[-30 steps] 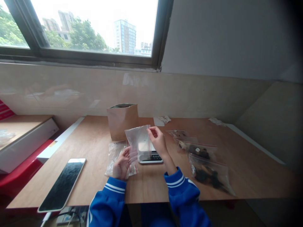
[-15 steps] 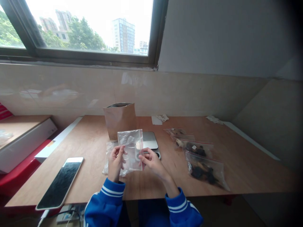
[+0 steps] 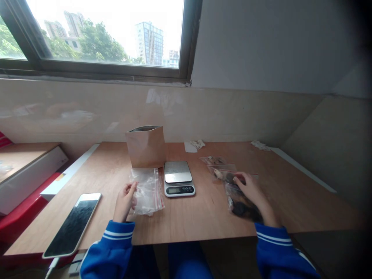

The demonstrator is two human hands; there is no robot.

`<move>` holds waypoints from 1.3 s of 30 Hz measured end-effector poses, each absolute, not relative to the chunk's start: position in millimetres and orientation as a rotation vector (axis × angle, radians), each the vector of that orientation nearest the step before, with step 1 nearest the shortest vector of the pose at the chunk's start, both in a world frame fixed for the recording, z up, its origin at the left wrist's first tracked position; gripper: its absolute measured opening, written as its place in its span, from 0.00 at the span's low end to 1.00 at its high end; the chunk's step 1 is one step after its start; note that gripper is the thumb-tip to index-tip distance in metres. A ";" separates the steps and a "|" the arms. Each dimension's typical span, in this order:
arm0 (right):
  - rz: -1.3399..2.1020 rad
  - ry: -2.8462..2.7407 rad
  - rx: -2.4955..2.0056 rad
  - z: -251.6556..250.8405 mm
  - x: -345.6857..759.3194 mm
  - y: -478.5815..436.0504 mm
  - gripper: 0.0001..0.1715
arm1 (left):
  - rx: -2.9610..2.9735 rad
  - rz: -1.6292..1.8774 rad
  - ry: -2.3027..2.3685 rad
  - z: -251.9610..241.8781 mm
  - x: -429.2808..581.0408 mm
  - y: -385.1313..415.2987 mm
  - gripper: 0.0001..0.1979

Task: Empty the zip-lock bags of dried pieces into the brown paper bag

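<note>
My left hand pinches the left edge of a clear zip bag, which lies over or just above other clear bags left of the scale. My right hand is over the filled zip bags on the right, its fingers closed at a bag with dark contents; whether it grips the bag is hard to make out. Nearer the front lies another bag with dark pieces. A white digital scale with a bare metal plate stands between my hands.
Behind the clear bags stands an open brown paper pouch. A phone with a cable lies at the front left. Crumpled paper is at the back edge, and more small filled bags lie right of the scale.
My right hand has let go of the clear bag and moved right to the filled bags. My left hand has moved left and lowered the clear bag, uncovering the scale.
</note>
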State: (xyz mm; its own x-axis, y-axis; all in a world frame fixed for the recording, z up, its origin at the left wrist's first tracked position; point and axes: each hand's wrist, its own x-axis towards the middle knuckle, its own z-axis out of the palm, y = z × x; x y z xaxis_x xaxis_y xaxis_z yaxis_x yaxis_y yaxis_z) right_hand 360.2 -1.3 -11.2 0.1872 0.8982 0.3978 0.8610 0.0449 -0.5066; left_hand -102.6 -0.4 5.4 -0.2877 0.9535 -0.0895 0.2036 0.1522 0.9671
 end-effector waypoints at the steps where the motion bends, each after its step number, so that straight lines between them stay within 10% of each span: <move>1: 0.089 -1.712 -1.835 -17.6 374.3 -4.3 0.12 | 1.215 1.148 1.748 1.8 -103.7 1.2 0.23; 10: -0.130 -1.716 -2.150 -43.7 380.2 -34.6 0.17 | 1.752 0.945 2.561 -3.2 -91.3 3.2 0.27; 29: 0.071 -1.735 -1.875 56.9 309.9 -76.3 0.10 | 2.020 0.924 2.209 -7.9 -54.5 -2.6 0.32; 39: 0.792 -1.259 -1.231 84.1 150.0 -86.6 0.12 | 1.591 1.246 1.165 58.6 18.7 -82.9 0.13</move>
